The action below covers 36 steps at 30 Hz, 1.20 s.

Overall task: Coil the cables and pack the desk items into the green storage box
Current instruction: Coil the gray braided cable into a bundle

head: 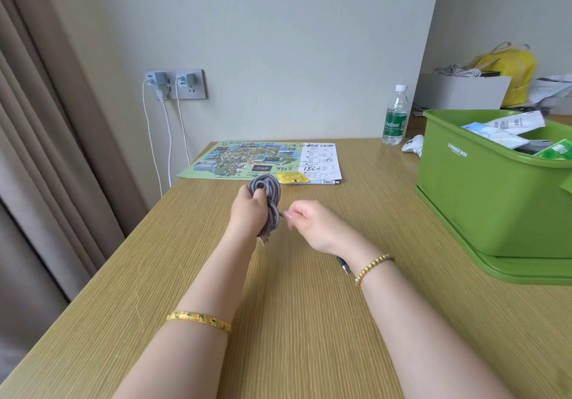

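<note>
Left hand (251, 211) clenches the grey braided cable (268, 200) as a bundle at frame centre above the desk (309, 321), right hand (312, 220) pinching its loose end; judged light, limp and springy, best gripped across the bundled loops.

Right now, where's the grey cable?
In the head view the coiled grey cable is at mid-desk, gripped in the left hand, just in front of the map sheet; the right hand pinches its loose end.
</note>
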Motion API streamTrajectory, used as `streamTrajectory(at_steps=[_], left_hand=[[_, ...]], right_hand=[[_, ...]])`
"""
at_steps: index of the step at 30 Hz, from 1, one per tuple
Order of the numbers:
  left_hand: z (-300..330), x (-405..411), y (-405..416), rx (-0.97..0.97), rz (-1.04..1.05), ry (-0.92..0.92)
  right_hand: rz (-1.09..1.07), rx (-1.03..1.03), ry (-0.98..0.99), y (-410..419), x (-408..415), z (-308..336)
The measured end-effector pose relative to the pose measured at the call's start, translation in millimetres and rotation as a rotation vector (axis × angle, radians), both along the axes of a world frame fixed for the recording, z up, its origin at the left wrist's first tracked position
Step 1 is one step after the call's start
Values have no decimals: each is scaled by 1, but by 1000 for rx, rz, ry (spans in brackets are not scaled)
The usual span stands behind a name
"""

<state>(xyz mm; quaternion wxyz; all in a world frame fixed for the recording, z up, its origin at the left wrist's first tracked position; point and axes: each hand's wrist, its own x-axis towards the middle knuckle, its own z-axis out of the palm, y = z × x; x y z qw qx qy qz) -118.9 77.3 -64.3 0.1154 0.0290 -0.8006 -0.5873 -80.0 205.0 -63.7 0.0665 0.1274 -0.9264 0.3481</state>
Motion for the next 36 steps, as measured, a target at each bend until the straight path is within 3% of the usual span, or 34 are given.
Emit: streamTrajectory(at_steps=[3,9,14,16,18,24,31,36], left_hand=[[-2,0,0,-144,52,79],[-7,0,-2,-384,37,49],[-4,0,-6,-309,-59,-6],[0,3,-3,-220,-128,-16],[4,7,-1,-174,-189,-55],[10,13,-2,-196,-241,-121],[4,7,1,-17,-160,129],[0,9,11,-110,-118,314]], right_hand=[[-7,-51,39,1,3,0],[48,-540,-127,16,10,8],[353,-1091,-342,26,18,23],[402,-1186,-335,26,19,24],[337,-1177,-232,25,18,23],[-104,-868,132,22,13,20],[-1,-785,-44,15,16,20],[-10,-666,-175,7,17,17]])
